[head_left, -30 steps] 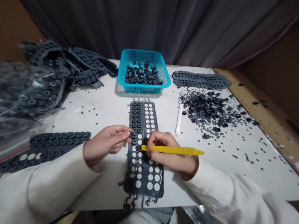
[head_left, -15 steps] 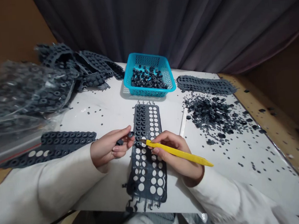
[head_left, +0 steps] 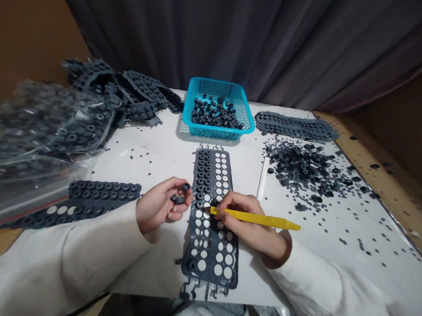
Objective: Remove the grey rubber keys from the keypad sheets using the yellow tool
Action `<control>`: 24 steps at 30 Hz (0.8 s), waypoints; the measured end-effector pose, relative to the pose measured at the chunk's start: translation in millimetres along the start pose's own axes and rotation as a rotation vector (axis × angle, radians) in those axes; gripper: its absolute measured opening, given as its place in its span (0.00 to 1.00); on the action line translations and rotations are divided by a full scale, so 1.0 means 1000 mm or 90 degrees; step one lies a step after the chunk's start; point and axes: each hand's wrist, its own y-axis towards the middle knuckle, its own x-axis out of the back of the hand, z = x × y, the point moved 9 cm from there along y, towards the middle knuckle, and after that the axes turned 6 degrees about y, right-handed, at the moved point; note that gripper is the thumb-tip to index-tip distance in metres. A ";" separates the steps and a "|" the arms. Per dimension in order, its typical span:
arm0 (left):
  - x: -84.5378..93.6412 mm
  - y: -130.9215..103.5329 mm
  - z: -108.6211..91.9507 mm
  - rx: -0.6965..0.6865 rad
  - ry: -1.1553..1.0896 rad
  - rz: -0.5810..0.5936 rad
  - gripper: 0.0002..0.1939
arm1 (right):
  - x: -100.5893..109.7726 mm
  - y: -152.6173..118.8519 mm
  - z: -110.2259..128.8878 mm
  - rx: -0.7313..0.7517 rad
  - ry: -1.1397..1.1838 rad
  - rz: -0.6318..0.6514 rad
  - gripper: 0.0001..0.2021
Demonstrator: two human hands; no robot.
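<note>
A dark rubber sheet (head_left: 229,265) lies lengthwise before me, with rows of rings at its upper left and white round holes elsewhere. Curled beside its left edge, my left hand (head_left: 164,203) holds several small black rubber pieces (head_left: 178,199), one of them between thumb and fingertips. My right hand (head_left: 244,217) grips a yellow pen-like tool (head_left: 260,218) over the sheet, and the tool's dark tip points left at the lower end of the ring rows.
Behind the sheet stands a blue basket (head_left: 218,132) of black pieces. A plastic bag of rings (head_left: 53,124) and more sheets (head_left: 140,93) fill the left. Scraps (head_left: 299,163), a perforated strip (head_left: 296,125) and a white stick (head_left: 263,178) lie right.
The whole view has shifted slightly. My left hand has turned more palm up, showing more black pieces, and the thumb piece sits away from the sheet. The yellow tool's tip has moved slightly down the sheet.
</note>
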 end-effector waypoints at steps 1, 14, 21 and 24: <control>0.001 0.000 -0.002 -0.014 -0.004 0.002 0.11 | -0.001 0.000 0.000 0.002 -0.010 -0.001 0.03; 0.004 -0.005 -0.033 -0.223 0.464 -0.115 0.07 | -0.011 0.009 0.013 -0.059 -0.154 0.037 0.05; -0.023 -0.014 -0.042 -0.453 0.901 -0.058 0.07 | -0.014 0.013 0.012 -0.047 -0.137 0.033 0.06; -0.035 -0.016 -0.035 -0.512 0.966 0.030 0.10 | -0.011 0.010 0.007 -0.047 -0.109 0.009 0.06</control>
